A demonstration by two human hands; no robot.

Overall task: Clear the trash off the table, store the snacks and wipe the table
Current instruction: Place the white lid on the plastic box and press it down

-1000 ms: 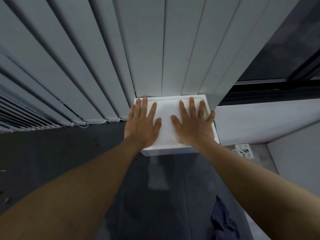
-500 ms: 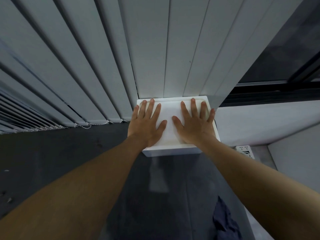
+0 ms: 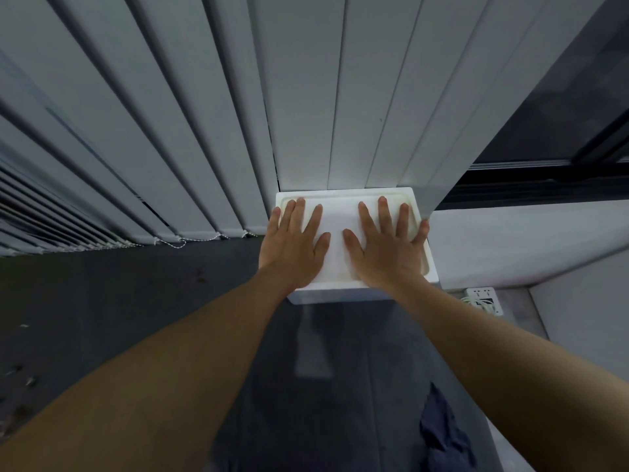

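A white rectangular foam box (image 3: pixel 343 206), its lid edged by a shallow raised rim with rounded corners, sat on the dark grey floor (image 3: pixel 136 301) just above the centre of the view, at about 12 o'clock from the person's arms. Its lid looked faintly yellowed along the edges, and its front wall showed as a plain white band below the wrists. The left hand (image 3: pixel 292 247) lay flat on the lid's left half with fingers spread, palm down, gripping nothing; the right hand (image 3: pixel 383 250) lay flat on the right half in the same way, its little finger reaching the lid's right rim. The thumbs pointed toward each other, apart, with bare lid between them. The box's far side stood against pale grey vertical blind slats (image 3: pixel 204 114), which filled the view from 9 to 1 o'clock, their lower ends linked by a thin beaded chain (image 3: pixel 177 242). At 2 o'clock was a dark window frame (image 3: pixel 544 175) above a white wall (image 3: pixel 527 243). At 3 o'clock, near the box, a white power strip (image 3: pixel 483 299) lay on the floor. At 5 o'clock lay a crumpled dark blue cloth (image 3: pixel 442 437).
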